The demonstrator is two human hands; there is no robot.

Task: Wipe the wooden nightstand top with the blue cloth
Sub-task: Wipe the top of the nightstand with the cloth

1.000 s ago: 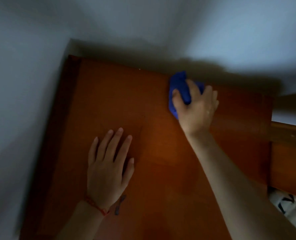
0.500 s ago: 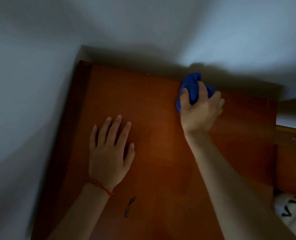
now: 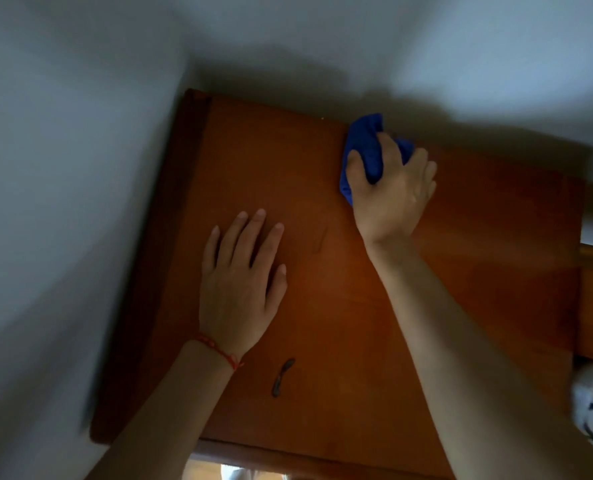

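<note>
Blue cloth (image 3: 364, 147) is bunched under the curled fingers (image 3: 416, 161) and thumb of the right hand (image 3: 392, 192), at the far edge of the nightstand top (image 3: 340, 306), near the wall (image 3: 63, 168). Left hand (image 3: 239, 282) lies flat, fingers straight, on the wood. A small dark mark (image 3: 283, 377), possibly a scratch, sits beside the left wrist's red string (image 3: 219, 351).

two hands (image 3: 241, 289), one blue cloth (image 3: 364, 147), one wooden nightstand (image 3: 478, 271), one red wrist string (image 3: 219, 351), one dark handle (image 3: 283, 376)
</note>
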